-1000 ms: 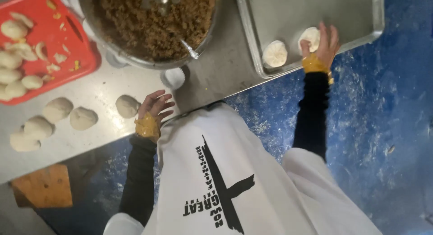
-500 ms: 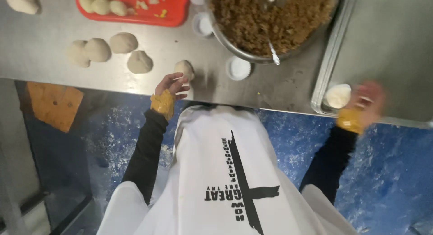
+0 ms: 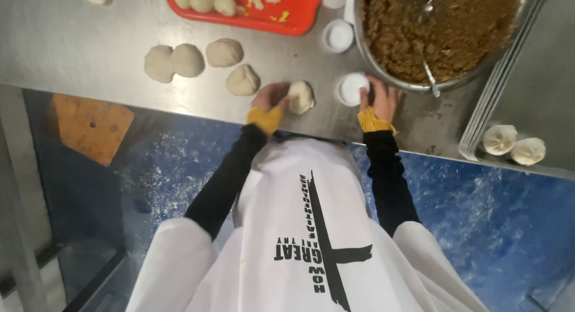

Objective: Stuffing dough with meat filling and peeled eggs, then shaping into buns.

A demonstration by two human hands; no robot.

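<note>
A: Take the big metal bowl (image 3: 419, 84) of brown filling as the marker. Where are the hands?

B: The right hand (image 3: 378, 101) is at the bowl's near rim, fingers spread flat and open, touching a small white paper cup (image 3: 351, 88) that sits just left of the rim. It clasps nothing.

A: And the other one?

B: The left hand (image 3: 271, 97) is farther left of the bowl, loosely curled against a dough ball (image 3: 300, 97) on the steel table (image 3: 72, 42). The fingers touch the ball's left side; I cannot tell whether they actually grip it or only rest there.

A: So the dough ball lies where?

B: Between the two hands, on the table, just left of the white cup and near the table's front edge.

A: What else is around the bowl?

B: Four more dough pieces (image 3: 242, 80) lie farther left. A red tray (image 3: 281, 18) with dough bits is left of the bowl towards the back, a second white cup (image 3: 338, 35) beside it. Right of the bowl a metal baking tray (image 3: 479, 138) holds two pleated buns (image 3: 499, 139). A spoon handle (image 3: 430, 78) sticks out over the bowl's near rim.
</note>
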